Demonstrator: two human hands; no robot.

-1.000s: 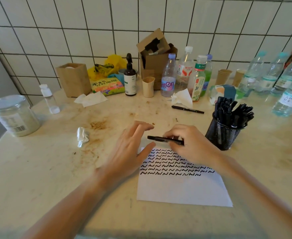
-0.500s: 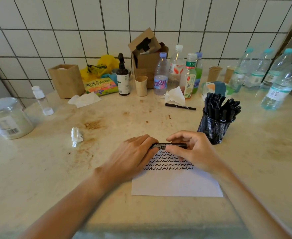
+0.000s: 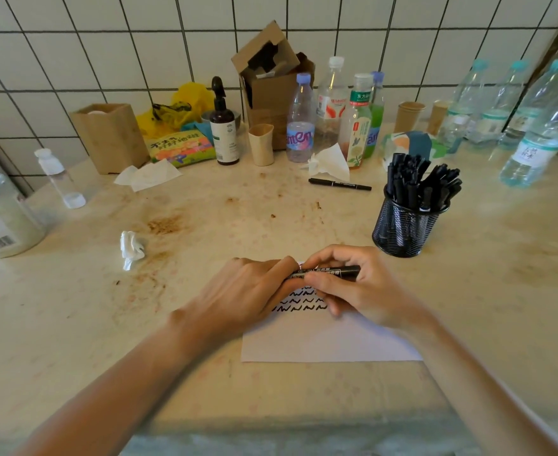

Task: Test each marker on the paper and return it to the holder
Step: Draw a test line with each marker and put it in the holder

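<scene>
A black marker (image 3: 333,272) lies level between both hands, just above the white paper (image 3: 323,343), which carries rows of black squiggles. My right hand (image 3: 353,291) grips the marker's right part with thumb and fingers. Fingers of my left hand (image 3: 248,291) curl round its left end. The black mesh holder (image 3: 402,232), packed with several black markers, stands to the right behind my right hand. One more black marker (image 3: 339,184) lies loose on the table further back.
Several bottles (image 3: 299,123) and a cardboard box (image 3: 271,83) line the tiled wall. Water bottles (image 3: 541,133) stand at the right. A crumpled tissue (image 3: 131,246), a plastic jar (image 3: 1,215) and a small bottle (image 3: 57,177) sit at the left. The table edge runs near the bottom.
My left hand has come in from open beside the marker and now grips its left end. Both hands hold it level over the paper's top.
</scene>
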